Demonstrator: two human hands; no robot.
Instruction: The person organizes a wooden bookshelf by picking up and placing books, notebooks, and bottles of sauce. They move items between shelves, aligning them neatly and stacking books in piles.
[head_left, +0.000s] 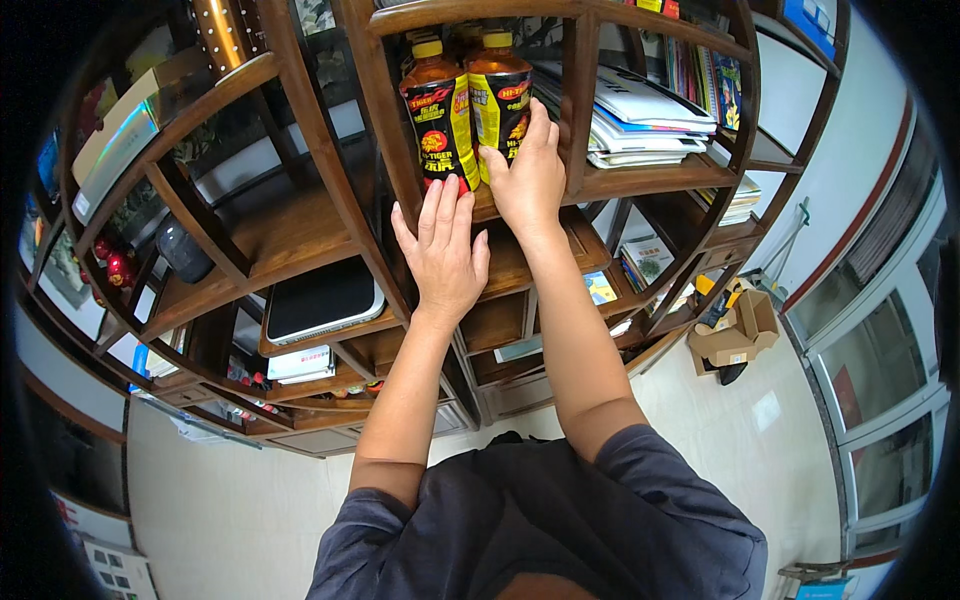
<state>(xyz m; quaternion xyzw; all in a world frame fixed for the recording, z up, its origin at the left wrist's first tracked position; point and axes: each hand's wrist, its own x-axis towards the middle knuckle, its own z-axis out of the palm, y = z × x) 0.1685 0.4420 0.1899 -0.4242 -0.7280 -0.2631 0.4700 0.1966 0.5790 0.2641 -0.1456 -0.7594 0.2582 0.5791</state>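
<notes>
Two plastic drink bottles with yellow caps and black-and-yellow labels stand side by side in an upper compartment of a dark wooden shelf unit (660, 178). My right hand (531, 184) grips the right bottle (499, 90), its thumb on the near left side and its fingers along the right side. Below the left bottle (436, 120), my left hand (448, 259) is held flat with its fingers extended and somewhat apart. Its fingertips reach the bottle's lower front; how firmly they touch, I cannot tell. More bottles are partly hidden behind these two.
Stacked papers and magazines (649, 120) fill the compartment to the right. A black-topped silver device (326, 300) lies on a lower left shelf. Wooden uprights (581, 97) flank the bottles. An opened cardboard box (739, 330) sits on the floor at right, near glazed doors (862, 360).
</notes>
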